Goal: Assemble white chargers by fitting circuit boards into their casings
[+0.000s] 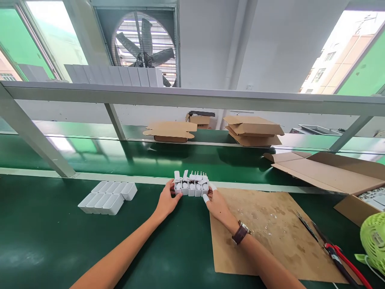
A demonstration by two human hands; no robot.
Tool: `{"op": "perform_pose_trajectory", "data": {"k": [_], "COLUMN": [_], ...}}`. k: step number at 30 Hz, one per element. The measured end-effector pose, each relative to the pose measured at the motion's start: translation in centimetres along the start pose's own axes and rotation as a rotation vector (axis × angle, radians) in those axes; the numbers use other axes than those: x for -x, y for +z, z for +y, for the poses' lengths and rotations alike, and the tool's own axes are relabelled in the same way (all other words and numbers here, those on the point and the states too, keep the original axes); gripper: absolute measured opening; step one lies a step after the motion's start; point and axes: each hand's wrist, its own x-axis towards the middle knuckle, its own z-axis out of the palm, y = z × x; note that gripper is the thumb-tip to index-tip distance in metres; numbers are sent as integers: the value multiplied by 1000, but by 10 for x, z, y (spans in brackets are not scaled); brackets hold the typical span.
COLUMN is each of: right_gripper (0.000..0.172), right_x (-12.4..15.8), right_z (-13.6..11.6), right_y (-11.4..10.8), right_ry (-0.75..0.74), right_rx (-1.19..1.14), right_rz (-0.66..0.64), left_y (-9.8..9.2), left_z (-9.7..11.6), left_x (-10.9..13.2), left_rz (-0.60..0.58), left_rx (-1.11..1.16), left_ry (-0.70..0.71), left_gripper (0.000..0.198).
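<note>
Between my two hands is a row of several small white plastic boxes (191, 188), pressed together side by side, with white parts sticking up from their tops. My left hand (167, 198) grips the row's left end between thumb and fingers. At the right end my right hand (219, 204) pinches it, with white covers on its fingertips. The row is at the far edge of the green work surface, left of a brown cardboard sheet (264, 237). Whether it rests on the surface or hangs just above it, I cannot tell. Farther left lie white rectangular boxes (108, 197) in two rows.
Red-handled cutters (333, 251) lie on the cardboard sheet's right side. A green perforated basket-like object (374, 241) stands at the right edge. Behind it is an open carton (337, 168). Flattened cardboard (252, 129) sits beyond a metal frame (192, 95) crossing the view.
</note>
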Motion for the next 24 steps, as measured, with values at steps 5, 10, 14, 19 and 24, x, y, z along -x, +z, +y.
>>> {"op": "perform_pose_trajectory", "data": {"k": [5,10,14,19,24], "right_gripper": [63,72,72,76,67], "right_x": [-29,-75,-106,-121,-108], "right_z": [4,5,20,42,45], "right_y": [3,-2,-2,2,2], "right_ry": [49,46,72,122,125], "right_rx": [126,125,144,158,183], "right_rz": [68,89,96,70,86], "left_y": [8,19,31,38,23], "left_z": [7,18,18,3,-2], "left_x": [-25,-77,-109,-129,-118], "left_rz": [36,60,62,14,12], "left_rx": [17,41,50,54,-37], "left_ry": [5,13,-9,-27,22], "left_gripper": [65,66,64,70,69]}}
